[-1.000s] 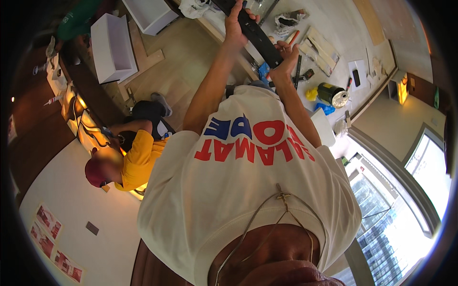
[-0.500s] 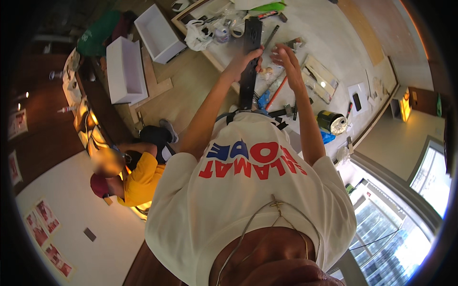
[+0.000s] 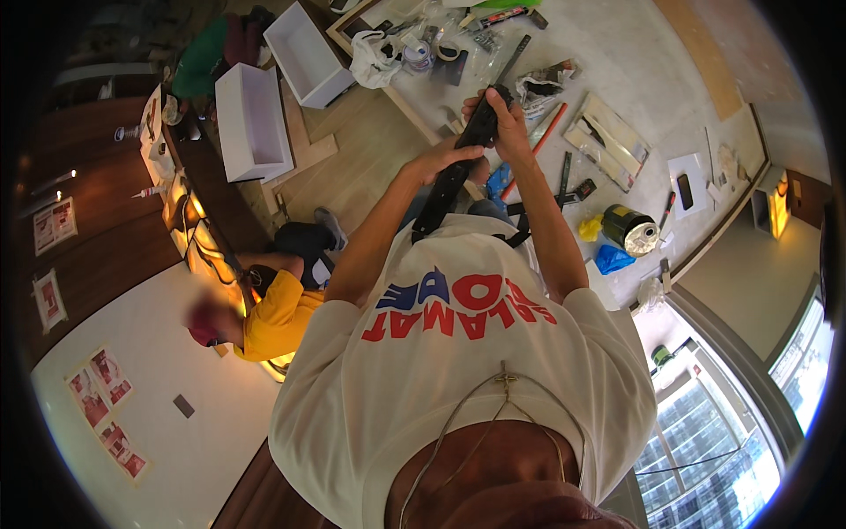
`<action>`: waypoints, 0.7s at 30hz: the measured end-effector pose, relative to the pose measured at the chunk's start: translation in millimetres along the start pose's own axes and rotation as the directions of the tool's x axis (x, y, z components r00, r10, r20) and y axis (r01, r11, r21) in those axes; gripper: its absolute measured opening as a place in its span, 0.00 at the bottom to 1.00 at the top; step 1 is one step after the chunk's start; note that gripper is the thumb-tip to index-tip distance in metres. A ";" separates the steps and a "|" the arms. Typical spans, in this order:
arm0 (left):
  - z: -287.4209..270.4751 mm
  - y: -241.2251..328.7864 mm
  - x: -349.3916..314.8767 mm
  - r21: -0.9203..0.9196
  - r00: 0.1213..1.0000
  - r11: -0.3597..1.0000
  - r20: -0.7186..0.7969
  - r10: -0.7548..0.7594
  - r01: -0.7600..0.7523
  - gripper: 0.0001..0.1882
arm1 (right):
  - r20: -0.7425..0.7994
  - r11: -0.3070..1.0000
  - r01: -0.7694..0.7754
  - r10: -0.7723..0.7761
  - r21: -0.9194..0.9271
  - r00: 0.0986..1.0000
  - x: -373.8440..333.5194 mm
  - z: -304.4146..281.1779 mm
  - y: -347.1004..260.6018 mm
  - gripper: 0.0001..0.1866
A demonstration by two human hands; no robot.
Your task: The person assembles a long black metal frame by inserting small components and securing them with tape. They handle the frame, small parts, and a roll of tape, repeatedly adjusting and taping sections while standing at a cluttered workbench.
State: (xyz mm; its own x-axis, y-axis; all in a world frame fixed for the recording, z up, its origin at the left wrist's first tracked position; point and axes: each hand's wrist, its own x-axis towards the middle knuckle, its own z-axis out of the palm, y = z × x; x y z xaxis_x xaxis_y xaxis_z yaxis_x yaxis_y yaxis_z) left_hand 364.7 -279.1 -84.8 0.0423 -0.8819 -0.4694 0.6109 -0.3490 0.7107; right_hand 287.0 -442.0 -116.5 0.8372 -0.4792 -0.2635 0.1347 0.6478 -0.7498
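Observation:
A long, flat black bar [image 3: 445,196] slants in front of my chest, its near end by my shirt hem and its far end over the edge of the work table [image 3: 652,97]. My left hand [image 3: 443,160] is closed around its middle, thumb across the top. Farther up, my right hand [image 3: 504,125] grips the bar's far end. Small marks or holes show along the bar's face; I cannot make out its exact kind. Just right of my right hand lies an orange-red rod [image 3: 548,126] on the table.
Black-labelled can [image 3: 629,227], blue plastic [image 3: 613,259], phone [image 3: 685,190], a pale framed panel [image 3: 606,141] and a white bag [image 3: 374,58] lie on the table. Two white open boxes [image 3: 253,123] stand at left. A person in a yellow shirt [image 3: 280,317] is low at left.
My right hand, free before, has closed on the bar's far end. The bar has come nearer and tilted, its far end now to the right. My left hand has moved closer to me.

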 end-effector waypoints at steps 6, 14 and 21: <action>-25.9 -2.0 14.8 0.089 0.996 0.995 -0.075 -0.039 0.046 0.20 | -0.102 0.997 -0.064 0.068 0.043 0.992 44.2 -21.3 29.5 0.24; -115.7 35.1 69.8 0.099 0.977 0.973 -0.082 -0.199 0.206 0.20 | -0.259 0.994 -0.103 0.109 0.036 0.960 129.9 -19.8 64.4 0.23; -233.4 57.4 126.8 -0.026 0.965 0.965 -0.013 -0.262 0.261 0.21 | -0.363 0.964 -0.261 0.259 0.045 0.895 233.4 -19.6 111.7 0.29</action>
State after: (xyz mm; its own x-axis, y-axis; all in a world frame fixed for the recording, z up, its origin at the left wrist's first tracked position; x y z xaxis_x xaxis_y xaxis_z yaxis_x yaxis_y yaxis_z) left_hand 589.7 -337.0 -225.8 -0.1089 -0.7556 -0.6459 0.6214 -0.5589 0.5491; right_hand 487.0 -493.1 -273.6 0.5917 -0.4759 -0.6507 -0.0649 0.7764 -0.6269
